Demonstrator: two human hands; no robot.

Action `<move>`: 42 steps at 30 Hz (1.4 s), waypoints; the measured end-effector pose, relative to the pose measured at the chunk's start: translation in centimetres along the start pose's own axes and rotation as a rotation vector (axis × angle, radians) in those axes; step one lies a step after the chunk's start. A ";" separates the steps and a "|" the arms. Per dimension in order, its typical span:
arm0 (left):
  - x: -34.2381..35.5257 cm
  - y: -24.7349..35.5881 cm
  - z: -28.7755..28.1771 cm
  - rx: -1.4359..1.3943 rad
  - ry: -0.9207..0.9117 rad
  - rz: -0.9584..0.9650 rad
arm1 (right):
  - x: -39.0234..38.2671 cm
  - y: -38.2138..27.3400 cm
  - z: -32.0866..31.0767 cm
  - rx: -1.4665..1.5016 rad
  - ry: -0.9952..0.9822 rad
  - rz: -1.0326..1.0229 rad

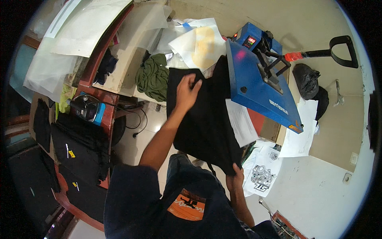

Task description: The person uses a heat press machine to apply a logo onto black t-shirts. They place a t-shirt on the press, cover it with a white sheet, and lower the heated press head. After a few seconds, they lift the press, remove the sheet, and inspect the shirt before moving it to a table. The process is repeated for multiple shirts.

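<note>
A black garment (203, 119) lies spread over the lower plate of a blue heat press (258, 85), whose upper plate is raised and tilted. My left hand (187, 91) presses on the garment's far edge with fingers bent over the cloth. My right hand (236, 175) pinches the garment's near corner close to my body. A white sheet of paper (242, 122) rests on the cloth beside the press plate.
A green garment (153, 77) lies bunched left of the press. White sheets (199, 42) are stacked behind it, printed sheets (264, 175) hang at lower right. A red-edged table (105, 99) at left carries black shirts (75, 155). The press handle (338, 51) sticks out right.
</note>
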State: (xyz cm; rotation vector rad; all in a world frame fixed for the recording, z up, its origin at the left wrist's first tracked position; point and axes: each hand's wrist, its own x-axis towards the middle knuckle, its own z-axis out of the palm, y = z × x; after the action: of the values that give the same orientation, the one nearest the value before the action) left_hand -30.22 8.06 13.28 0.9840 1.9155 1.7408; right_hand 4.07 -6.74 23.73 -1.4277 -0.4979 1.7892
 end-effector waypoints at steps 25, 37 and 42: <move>-14.9 5.5 -18.6 -0.855 0.011 -0.674 | -0.8 -14.5 -10.1 -0.199 -0.186 -0.486; -42.9 29.8 -35.4 -0.443 0.875 -0.176 | 0.5 -16.7 6.5 -0.160 -1.227 -0.119; -57.1 39.0 -38.4 -0.183 0.878 0.156 | -7.8 -15.6 11.9 -0.143 -1.490 -0.117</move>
State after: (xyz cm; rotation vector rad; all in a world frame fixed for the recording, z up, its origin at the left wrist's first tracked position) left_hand -7.63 -59.69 47.24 0.2983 2.0984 2.6806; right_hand -1.54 -1.12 43.36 0.1463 -1.3835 2.4703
